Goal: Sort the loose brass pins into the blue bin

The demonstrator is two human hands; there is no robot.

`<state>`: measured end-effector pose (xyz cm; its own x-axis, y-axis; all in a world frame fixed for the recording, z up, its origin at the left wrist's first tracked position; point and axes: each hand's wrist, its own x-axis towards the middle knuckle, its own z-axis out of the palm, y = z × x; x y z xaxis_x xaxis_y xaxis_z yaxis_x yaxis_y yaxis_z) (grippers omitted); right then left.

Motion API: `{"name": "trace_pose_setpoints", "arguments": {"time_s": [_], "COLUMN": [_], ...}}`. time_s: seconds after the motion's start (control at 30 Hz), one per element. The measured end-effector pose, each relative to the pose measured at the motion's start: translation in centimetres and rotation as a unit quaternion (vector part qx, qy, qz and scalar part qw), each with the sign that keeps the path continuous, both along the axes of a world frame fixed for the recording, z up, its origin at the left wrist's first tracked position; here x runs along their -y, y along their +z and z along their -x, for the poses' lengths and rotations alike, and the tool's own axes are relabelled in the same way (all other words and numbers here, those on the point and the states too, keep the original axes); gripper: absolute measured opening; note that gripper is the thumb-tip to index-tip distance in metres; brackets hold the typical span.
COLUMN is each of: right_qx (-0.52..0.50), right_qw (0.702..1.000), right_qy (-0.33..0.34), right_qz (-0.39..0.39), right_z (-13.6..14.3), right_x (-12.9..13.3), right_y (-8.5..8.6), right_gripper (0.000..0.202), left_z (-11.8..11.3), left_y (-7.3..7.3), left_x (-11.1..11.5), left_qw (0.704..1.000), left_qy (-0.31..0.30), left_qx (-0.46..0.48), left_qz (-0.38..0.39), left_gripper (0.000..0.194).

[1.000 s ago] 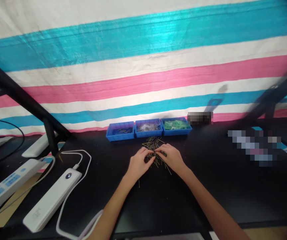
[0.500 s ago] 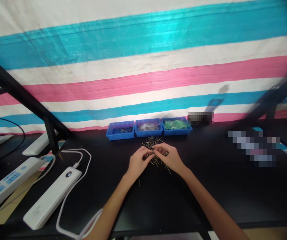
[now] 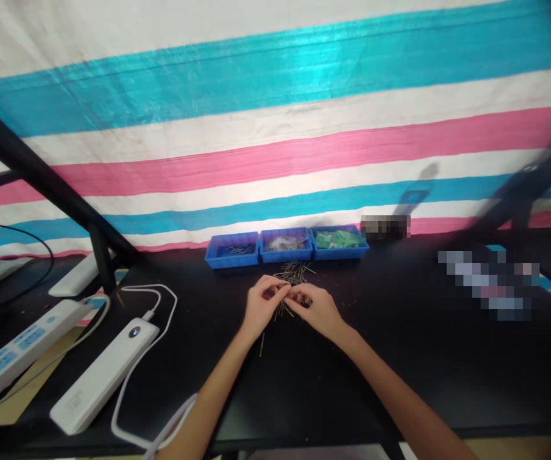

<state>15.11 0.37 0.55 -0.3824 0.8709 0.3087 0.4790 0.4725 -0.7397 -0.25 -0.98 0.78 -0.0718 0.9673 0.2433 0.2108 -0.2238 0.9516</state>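
Observation:
A loose pile of thin metal rods, some dark and some golden, lies on the black table in front of me. My left hand is closed over its near left side, thumb and fingers pinched together. One thin rod sticks out below this palm and seems to be held in it. My right hand is closed too, its fingertips meeting the left ones over the pile. Whatever its fingers pinch is too small and covered to make out. More rods show beneath and between both hands.
Behind the pile stand three blue bins: one with dark rods, one with clear plastic bags, one with green packets. A white power bank with a looped cable and a power strip lie left. Black frame bars slope at the sides.
Both hands have shifted slightly left and stay pinched together. The rod below my left hand has moved a little left and shows more of its length.

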Motion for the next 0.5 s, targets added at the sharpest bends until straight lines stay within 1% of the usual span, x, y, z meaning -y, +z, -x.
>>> {"name": "trace_pose_setpoints", "arguments": {"time_s": [0.1,0.2,0.37,0.5], "right_qx": [-0.012,-0.034,-0.051,-0.045], "right_qw": [0.999,0.998,0.999,0.999], "right_qy": [-0.035,-0.058,-0.013,0.010], "right_qz": [0.015,0.021,-0.007,-0.016], "right_z": [-0.01,-0.21,-0.23,-0.20], "right_x": [0.11,-0.06,-0.25,-0.24], "right_y": [0.35,0.56,0.34,0.17], "right_gripper": [0.020,0.022,0.016,0.015], "left_z": [0.04,0.04,-0.06,-0.07], "left_y": [-0.14,-0.33,-0.55,-0.57], "left_x": [-0.11,-0.26,-0.39,-0.36], "left_qw": [1.000,1.000,1.000,1.000], "left_qy": [0.000,0.015,0.011,0.014], "left_qx": [0.012,0.017,0.019,0.012], "left_qz": [0.003,-0.008,-0.009,-0.005], "left_gripper": [0.018,0.017,0.018,0.018]}}
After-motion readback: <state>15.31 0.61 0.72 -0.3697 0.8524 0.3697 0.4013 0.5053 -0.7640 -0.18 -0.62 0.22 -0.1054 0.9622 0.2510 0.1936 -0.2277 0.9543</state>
